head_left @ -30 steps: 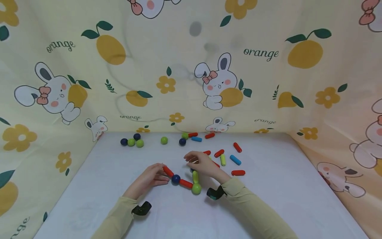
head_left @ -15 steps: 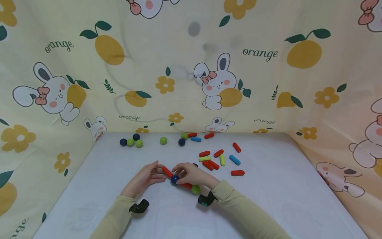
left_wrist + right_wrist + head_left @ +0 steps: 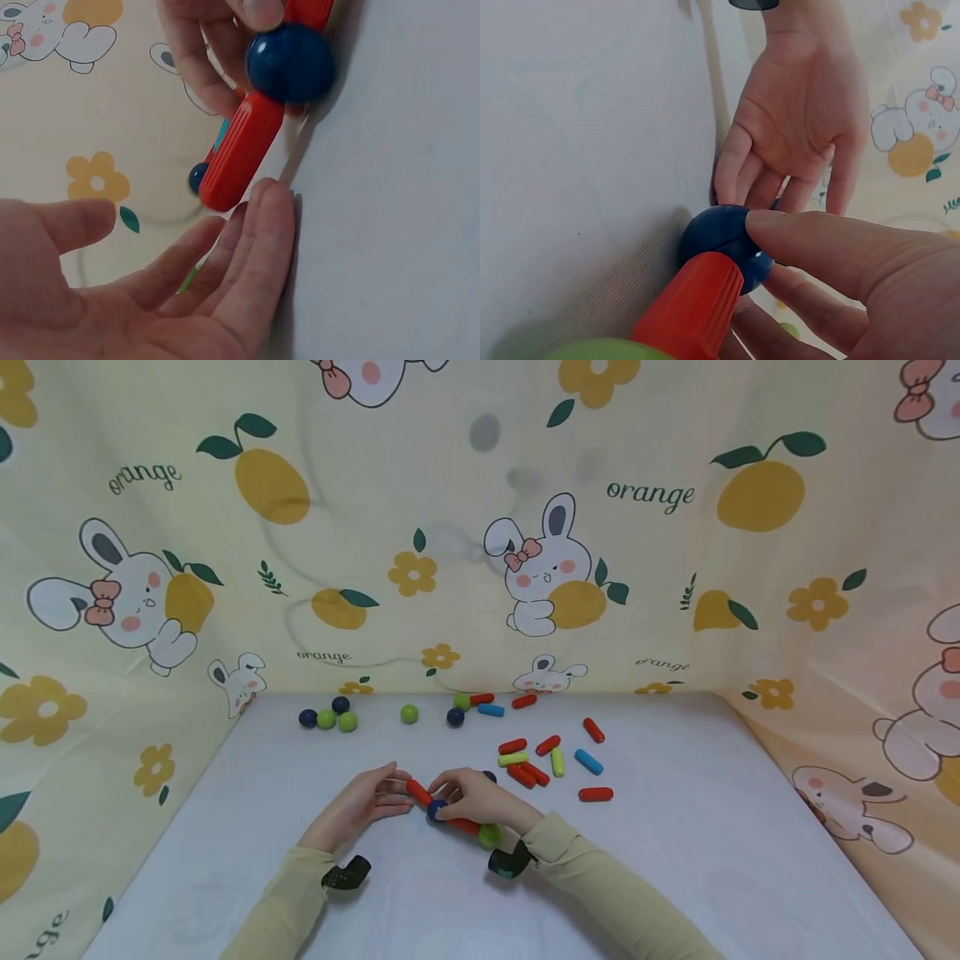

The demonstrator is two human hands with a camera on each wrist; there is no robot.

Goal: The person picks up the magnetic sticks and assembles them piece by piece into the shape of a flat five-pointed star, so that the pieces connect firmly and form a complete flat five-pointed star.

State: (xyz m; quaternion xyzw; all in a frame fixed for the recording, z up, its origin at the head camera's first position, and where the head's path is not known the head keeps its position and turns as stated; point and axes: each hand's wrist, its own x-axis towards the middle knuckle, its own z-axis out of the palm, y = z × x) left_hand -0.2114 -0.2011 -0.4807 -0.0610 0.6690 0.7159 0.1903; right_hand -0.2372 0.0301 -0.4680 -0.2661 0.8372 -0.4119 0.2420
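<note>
My right hand [image 3: 483, 800] pinches a dark blue ball [image 3: 711, 231] between thumb and fingers. Red rods stick out of this ball on two sides. The upper-left red rod [image 3: 244, 154] points at my left hand [image 3: 354, 808], whose fingers are spread and extended close to the rod's free end; whether they touch it I cannot tell. From the other side, the second red rod [image 3: 464, 826] runs to a light green ball [image 3: 490, 836]. Another dark blue ball [image 3: 490, 776] peeks out behind my right hand, which hides the yellow-green rod near it.
Beyond my right hand lie several loose red rods [image 3: 548, 745], yellow-green rods [image 3: 557, 762] and a blue rod [image 3: 588, 762]. Green balls [image 3: 408, 714] and dark blue balls [image 3: 455, 717] sit along the back of the white table [image 3: 660, 860], before a patterned cloth [image 3: 450, 485].
My right hand has come left and nearer, from above the yellow-green rod to the dark blue ball, and taken hold of it. My left hand has shifted slightly left, its fingers staying extended.
</note>
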